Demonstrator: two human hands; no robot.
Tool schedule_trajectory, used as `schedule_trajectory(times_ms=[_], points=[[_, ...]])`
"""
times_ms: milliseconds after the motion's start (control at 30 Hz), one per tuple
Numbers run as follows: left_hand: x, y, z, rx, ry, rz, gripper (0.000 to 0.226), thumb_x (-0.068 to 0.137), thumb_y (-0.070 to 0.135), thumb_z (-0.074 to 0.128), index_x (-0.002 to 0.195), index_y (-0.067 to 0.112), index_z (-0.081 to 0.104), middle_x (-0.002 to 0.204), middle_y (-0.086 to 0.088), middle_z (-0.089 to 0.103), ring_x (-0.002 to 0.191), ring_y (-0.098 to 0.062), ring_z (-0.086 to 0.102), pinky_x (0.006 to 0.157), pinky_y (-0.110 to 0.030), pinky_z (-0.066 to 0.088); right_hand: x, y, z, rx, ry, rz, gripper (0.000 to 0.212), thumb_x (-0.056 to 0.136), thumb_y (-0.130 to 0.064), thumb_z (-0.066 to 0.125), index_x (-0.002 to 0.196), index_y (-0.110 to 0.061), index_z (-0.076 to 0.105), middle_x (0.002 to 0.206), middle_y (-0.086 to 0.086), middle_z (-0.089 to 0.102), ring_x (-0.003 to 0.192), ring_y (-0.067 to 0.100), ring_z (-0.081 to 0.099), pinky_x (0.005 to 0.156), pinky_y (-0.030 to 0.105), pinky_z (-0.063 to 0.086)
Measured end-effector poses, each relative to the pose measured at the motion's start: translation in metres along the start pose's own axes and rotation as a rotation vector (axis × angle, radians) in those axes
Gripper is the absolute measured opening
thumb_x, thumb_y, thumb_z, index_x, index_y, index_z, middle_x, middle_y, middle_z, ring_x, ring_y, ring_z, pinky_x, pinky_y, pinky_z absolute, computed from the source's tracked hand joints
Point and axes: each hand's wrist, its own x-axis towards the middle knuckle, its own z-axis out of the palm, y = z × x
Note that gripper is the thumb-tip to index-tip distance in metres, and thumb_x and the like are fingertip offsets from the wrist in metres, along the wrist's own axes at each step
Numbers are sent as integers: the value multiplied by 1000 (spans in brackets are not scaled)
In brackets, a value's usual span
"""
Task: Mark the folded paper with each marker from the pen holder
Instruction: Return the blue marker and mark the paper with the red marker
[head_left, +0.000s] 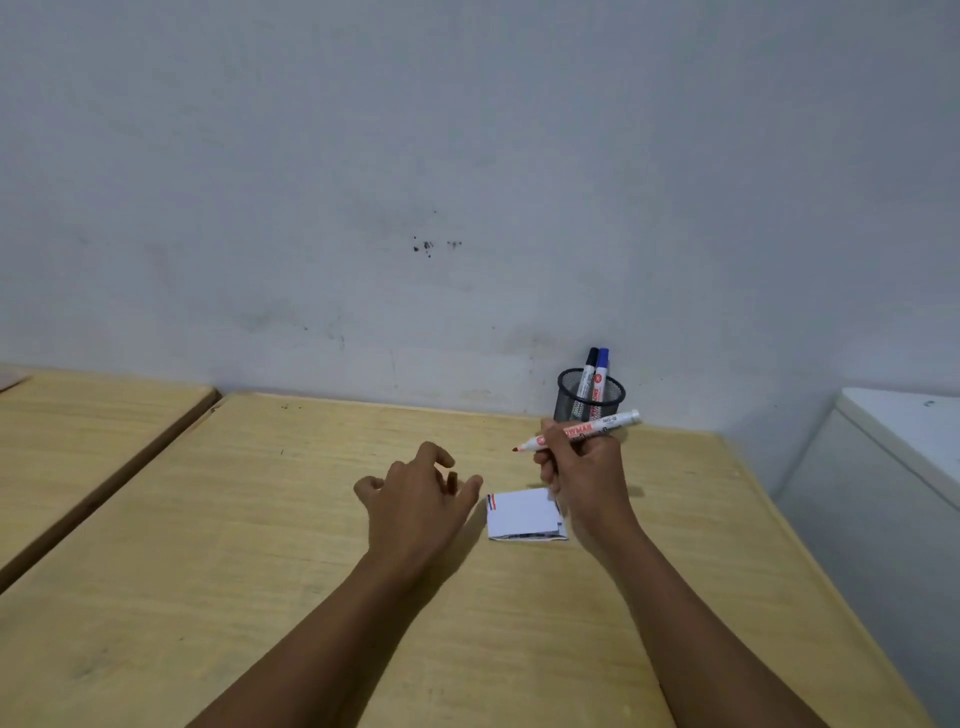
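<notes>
Mesh pen holder (589, 400) holds black marker (590, 366), blue marker (601, 373).

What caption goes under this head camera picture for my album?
Right hand holds an uncapped red marker above folded paper; two markers wait in the pen holder.

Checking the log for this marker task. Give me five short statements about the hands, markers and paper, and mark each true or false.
1. The right hand holds an uncapped red marker. True.
2. The pen holder holds no markers. False: a black marker and a blue marker stand in it.
3. The folded paper lies on the table. True.
4. The left hand presses on the paper. False: it is beside it, apart.
5. The marker tip touches the paper. False: it is above the table.
</notes>
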Motion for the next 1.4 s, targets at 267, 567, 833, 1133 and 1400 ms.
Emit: schedule_trajectory(times_ms=[267, 567, 833, 1133, 1400], points=[[25, 20, -23, 251, -170, 35, 19, 90, 44, 54, 87, 34, 70, 85, 15, 71, 91, -7, 62, 81, -39, 23, -7, -38, 0, -34, 3, -57, 30, 97, -18, 63, 86, 10, 68, 61, 10, 62, 45, 12, 51, 41, 23, 41], [23, 70, -73, -807, -177, 85, 13, 92, 15, 67, 95, 16, 80, 70, 9, 70, 59, 6, 56, 60, -9, 43, -16, -90, 7, 77, -16, -76, 30, 98, -22, 62, 83, 4, 66, 63, 14, 63, 43, 14, 53, 39, 24, 41], [17, 97, -97, -733, -225, 214, 11, 90, 18, 69, 96, 21, 79, 89, 1, 78, 89, -10, 70, 80, -20, 54, -27, -122, -7, 6, -75, -167, 33, 98, -25, 61, 83, 4, 68, 65, 13, 63, 47, 14, 54, 44, 25, 43], [14, 119, -95, -566, -128, 422, 16, 90, 23, 69, 103, 19, 78, 77, 11, 73, 68, 3, 62, 64, -10, 45, -38, -137, -13, -17, -100, -205, 35, 95, -34, 65, 77, -4, 72, 61, 7, 59, 47, 12, 47, 46, 21, 40], [24, 126, -93, -224, 176, 587, 18, 89, 38, 68, 102, 29, 76, 81, 15, 71, 64, -6, 57, 68, -34, 52, -29, -144, -16, -123, -7, -125, 54, 92, -55, 60, 80, -3, 71, 60, 9, 64, 47, 15, 54, 50, 27, 46]])
